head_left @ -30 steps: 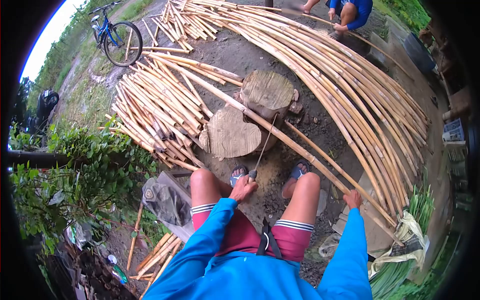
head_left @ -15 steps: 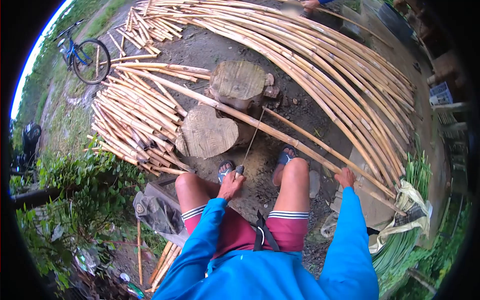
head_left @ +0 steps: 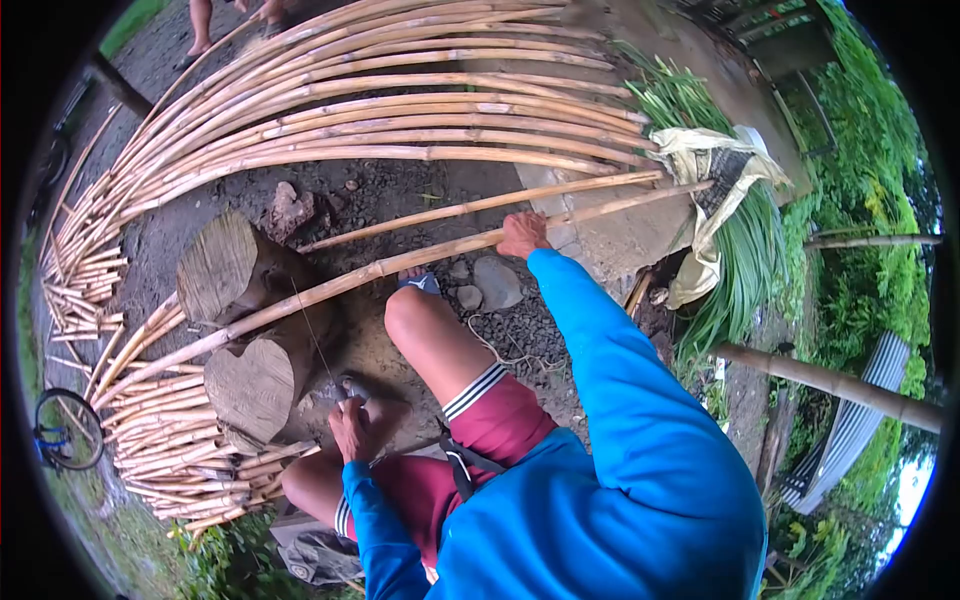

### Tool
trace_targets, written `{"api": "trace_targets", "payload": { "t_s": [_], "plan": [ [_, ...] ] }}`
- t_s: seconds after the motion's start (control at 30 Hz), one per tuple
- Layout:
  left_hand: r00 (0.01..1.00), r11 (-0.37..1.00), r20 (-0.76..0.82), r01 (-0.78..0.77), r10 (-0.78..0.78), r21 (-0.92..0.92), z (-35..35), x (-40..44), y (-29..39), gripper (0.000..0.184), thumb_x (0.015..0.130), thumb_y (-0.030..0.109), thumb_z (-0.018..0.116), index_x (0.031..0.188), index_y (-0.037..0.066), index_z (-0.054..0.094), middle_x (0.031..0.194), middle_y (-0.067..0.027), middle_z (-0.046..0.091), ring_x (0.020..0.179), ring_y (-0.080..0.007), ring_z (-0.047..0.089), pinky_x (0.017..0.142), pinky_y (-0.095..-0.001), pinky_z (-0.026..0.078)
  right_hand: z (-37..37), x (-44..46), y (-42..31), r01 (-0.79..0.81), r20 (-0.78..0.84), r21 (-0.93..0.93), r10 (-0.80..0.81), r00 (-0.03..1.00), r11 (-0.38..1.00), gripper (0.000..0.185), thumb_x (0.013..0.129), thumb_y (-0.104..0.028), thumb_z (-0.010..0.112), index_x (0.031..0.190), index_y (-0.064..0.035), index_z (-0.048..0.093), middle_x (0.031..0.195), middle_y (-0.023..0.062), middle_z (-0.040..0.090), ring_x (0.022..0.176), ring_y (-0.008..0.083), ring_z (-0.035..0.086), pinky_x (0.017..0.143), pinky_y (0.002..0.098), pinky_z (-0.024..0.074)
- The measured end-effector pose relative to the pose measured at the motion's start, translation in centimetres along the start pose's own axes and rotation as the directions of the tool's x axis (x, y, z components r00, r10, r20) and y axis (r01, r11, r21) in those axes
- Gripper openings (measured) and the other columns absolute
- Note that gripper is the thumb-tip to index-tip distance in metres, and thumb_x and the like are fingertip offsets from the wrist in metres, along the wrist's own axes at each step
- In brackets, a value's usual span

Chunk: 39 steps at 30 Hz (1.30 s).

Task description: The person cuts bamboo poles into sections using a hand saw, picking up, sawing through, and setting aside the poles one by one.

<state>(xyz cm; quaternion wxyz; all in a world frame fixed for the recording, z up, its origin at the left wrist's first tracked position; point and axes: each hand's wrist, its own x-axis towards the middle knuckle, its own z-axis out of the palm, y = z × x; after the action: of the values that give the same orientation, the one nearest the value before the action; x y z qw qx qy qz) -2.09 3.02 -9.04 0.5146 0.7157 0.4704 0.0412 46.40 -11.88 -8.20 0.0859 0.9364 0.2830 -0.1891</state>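
Note:
My right hand (head_left: 523,235) is wrapped round a long bamboo pole (head_left: 400,265). The pole runs left across two cut logs, a rear log (head_left: 222,268) and a nearer log (head_left: 250,388). Low between my knees, my left hand (head_left: 350,428) grips the handle of a long, thin blade (head_left: 317,338). The blade rises toward the pole near the logs and looks close to it; contact cannot be told. Just beyond lies a second, thinner bamboo pole (head_left: 430,215).
Long bamboo poles (head_left: 400,105) curve across the back. Short cut pieces (head_left: 170,450) are piled at left. A pale sack (head_left: 690,250) with long green leaves (head_left: 750,270) lies at right. Another person's leg (head_left: 200,25) shows at top left, and a bicycle (head_left: 68,428) at far left.
The view has swung to the right, so the logs and poles sit further left. My right hand still holds the pole and my left hand the blade's handle.

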Motion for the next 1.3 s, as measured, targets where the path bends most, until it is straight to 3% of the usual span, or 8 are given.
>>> {"api": "trace_targets", "payload": {
  "t_s": [0.1, 0.3, 0.43, 0.73, 1.1, 1.17, 1.2, 1.3],
  "plan": [
    [0.909, 0.859, -0.006, -0.392, 0.417, 0.33, 0.1, -0.4, 0.5, 0.027, 0.078, -0.001, 0.056, 0.102, 0.01, 0.062, 0.086, -0.02, 0.061, 0.084, -0.0411, 0.055, 0.073, -0.0505, 0.043, -0.2, -0.1, 0.1, 0.027, -0.007, 0.002, -0.027, 1.0, 1.0, 0.044, 0.064, -0.039, 0.077, 0.099, -0.0122, 0.074, 0.106, 0.0124, 0.07, 0.109, 0.0303, 0.061, 0.099, 0.0454, 0.0408],
    [0.89, 0.84, -0.114, -0.364, 0.441, 0.401, 0.2, -0.6, 1.2, 0.013, 0.083, 0.01, 0.059, 0.095, 0.005, 0.064, 0.071, -0.0109, 0.058, 0.059, -0.0223, 0.054, 0.053, -0.0373, 0.042, 0.3, -0.1, 0.1, 0.048, -0.053, -0.013, -0.048, 0.997, 0.999, 0.032, 0.066, -0.034, 0.071, 0.088, -0.0121, 0.076, 0.095, 0.0149, 0.072, 0.101, 0.0314, 0.066, 0.093, 0.0476, 0.0454],
    [0.922, 0.863, -0.137, 0.276, -0.362, -0.422, -0.5, -0.8, 6.1, 0.027, 0.085, 0.025, 0.064, 0.077, 0.0, 0.061, 0.06, -0.0034, 0.055, 0.05, -0.0115, 0.05, 0.047, -0.0278, 0.038, 0.6, 0.0, 0.6, 0.117, -0.098, 0.013, -0.115, 0.989, 0.993, 0.034, 0.062, -0.033, 0.076, 0.087, -0.0107, 0.075, 0.091, 0.0166, 0.072, 0.094, 0.0359, 0.068, 0.09, 0.0562, 0.0462],
    [0.963, 0.896, -0.08, 0.206, -0.256, -0.395, -0.5, -1.3, 3.2, 0.036, 0.087, 0.034, 0.063, 0.081, -0.001, 0.061, 0.067, -0.0057, 0.061, 0.058, -0.0127, 0.055, 0.053, -0.0295, 0.042, 3.0, 1.0, 6.6, 0.273, -0.376, 0.069, -0.229, 0.898, 0.96, 0.038, 0.061, -0.031, 0.075, 0.093, -0.0098, 0.072, 0.096, 0.0169, 0.07, 0.097, 0.0359, 0.064, 0.09, 0.0522, 0.0472],
    [0.99, 0.995, -0.102, -0.092, 0.094, 0.029, 2.3, 1.1, -3.8, 0.047, 0.084, 0.039, 0.057, 0.096, -0.007, 0.062, 0.088, -0.0257, 0.063, 0.087, -0.0383, 0.059, 0.081, -0.0439, 0.044, 1.7, 1.4, 7.0, 0.071, -0.102, -0.077, -0.078, 0.992, 0.995, 0.047, 0.061, -0.036, 0.078, 0.099, -0.0098, 0.072, 0.107, 0.0189, 0.067, 0.103, 0.0391, 0.063, 0.091, 0.0479, 0.0507],
    [0.99, 0.975, -0.011, 0.138, -0.142, -0.173, 1.3, 0.8, -0.5, 0.048, 0.085, 0.039, 0.056, 0.097, -0.007, 0.062, 0.087, -0.0267, 0.063, 0.087, -0.0405, 0.059, 0.082, -0.0443, 0.044, 0.6, 0.9, 6.5, 0.113, -0.034, -0.039, -0.115, 0.993, 0.993, 0.056, 0.06, -0.038, 0.079, 0.107, -0.0095, 0.069, 0.118, 0.0208, 0.059, 0.109, 0.04, 0.058, 0.093, 0.0486, 0.0492],
    [0.993, 0.997, -0.102, -0.068, 0.063, -0.044, 1.7, 0.6, -1.1, 0.048, 0.086, 0.039, 0.056, 0.095, -0.007, 0.062, 0.085, -0.0254, 0.063, 0.085, -0.0378, 0.059, 0.081, -0.0433, 0.044, 0.2, 0.1, 6.1, 0.165, -0.052, 0.024, -0.164, 0.985, 0.986, 0.062, 0.061, -0.041, 0.08, 0.111, -0.0078, 0.064, 0.12, 0.0191, 0.051, 0.114, 0.0395, 0.051, 0.095, 0.0499, 0.0454],
    [0.991, 0.983, -0.044, 0.117, -0.124, -0.142, 0.2, -0.2, 2.7, 0.048, 0.088, 0.04, 0.055, 0.094, -0.007, 0.062, 0.075, -0.0191, 0.059, 0.076, -0.0301, 0.056, 0.074, -0.0404, 0.043, -1.7, -3.7, 2.8, 0.392, -0.442, 0.12, -0.304, 0.844, 0.912, 0.05, 0.061, -0.022, 0.08, 0.103, -0.0062, 0.057, 0.117, 0.0178, 0.044, 0.114, 0.0402, 0.045, 0.097, 0.0495, 0.0428]
  ]
}}
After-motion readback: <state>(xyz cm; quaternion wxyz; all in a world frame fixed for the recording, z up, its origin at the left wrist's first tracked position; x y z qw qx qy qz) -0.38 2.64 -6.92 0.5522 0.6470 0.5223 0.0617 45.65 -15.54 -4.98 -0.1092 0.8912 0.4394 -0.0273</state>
